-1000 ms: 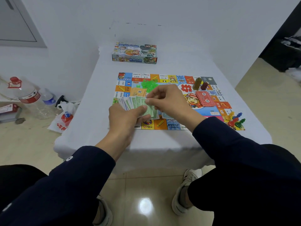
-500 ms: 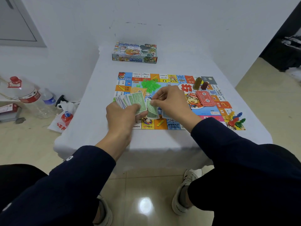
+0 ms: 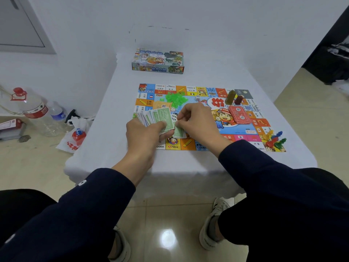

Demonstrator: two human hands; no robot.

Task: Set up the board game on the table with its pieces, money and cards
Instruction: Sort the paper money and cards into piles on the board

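A colourful game board lies flat on the white table. My left hand grips a fanned stack of paper money above the board's near left part. My right hand pinches a green note beside that fan. On the board lie a pile of green houses, an orange card, a die, a red card stack, two tall pieces and coloured pawns at the near right corner.
The game box stands at the table's far end by the wall. Left of the table, on the floor, are plastic bottles and a white bag. My knees and shoes sit below the table's near edge.
My left hand has shifted left with the money fan, spreading it wider. My right hand has drawn a green note off the fan, down toward the board.
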